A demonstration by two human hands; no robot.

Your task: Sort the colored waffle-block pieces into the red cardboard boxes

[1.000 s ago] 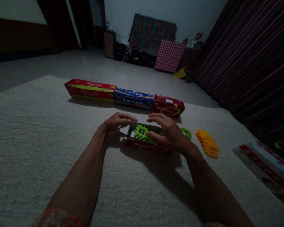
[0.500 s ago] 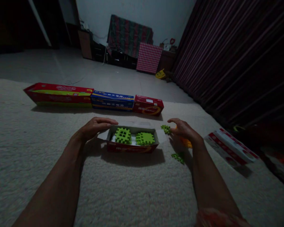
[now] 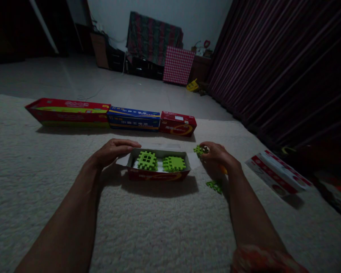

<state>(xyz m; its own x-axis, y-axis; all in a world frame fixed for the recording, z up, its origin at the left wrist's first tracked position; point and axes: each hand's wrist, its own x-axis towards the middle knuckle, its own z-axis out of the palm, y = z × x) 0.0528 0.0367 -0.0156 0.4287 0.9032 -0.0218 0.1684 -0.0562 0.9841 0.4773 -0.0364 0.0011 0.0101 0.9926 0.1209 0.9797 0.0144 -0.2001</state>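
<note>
Watching over the head cam here, pretty dim room. Biggest thing in view is the pale rug (image 3: pixel 159 227), with a dark striped curtain (image 3: pixel 272 57) down the right side.

Boxes, big to small: the long red-and-green box (image 3: pixel 74 113) has pale lettering too blurry for me to read. Off to the right there's a white-and-red box (image 3: pixel 275 172), print not legible either. The blue box (image 3: pixel 133 118) is the best of the bunch: white Chinese characters on the front, I can make out 小 and 王, the rest is mushy. Butted up against it is a dark red box (image 3: pixel 177 123) with a gold loop, a white label and blurry lettering.

Nearest me is the open box (image 3: pixel 159 176), also dark red, end flaps spread. My left hand (image 3: pixel 113 151) sits at its far left corner, fingers stretched out straight. My right hand (image 3: pixel 218 153) is just past the right flap, thumb and forefinger narrow around a loose green piece (image 3: pixel 198 150); they touch it, but I can't tell if it's actually gripped.

Inside the box: a windowed green piece (image 3: pixel 147 160) on the left, a solid green stack (image 3: pixel 174 163) on the right. Another bit, the near green piece (image 3: pixel 214 185), lies on the rug closer to me than that right hand.
</note>
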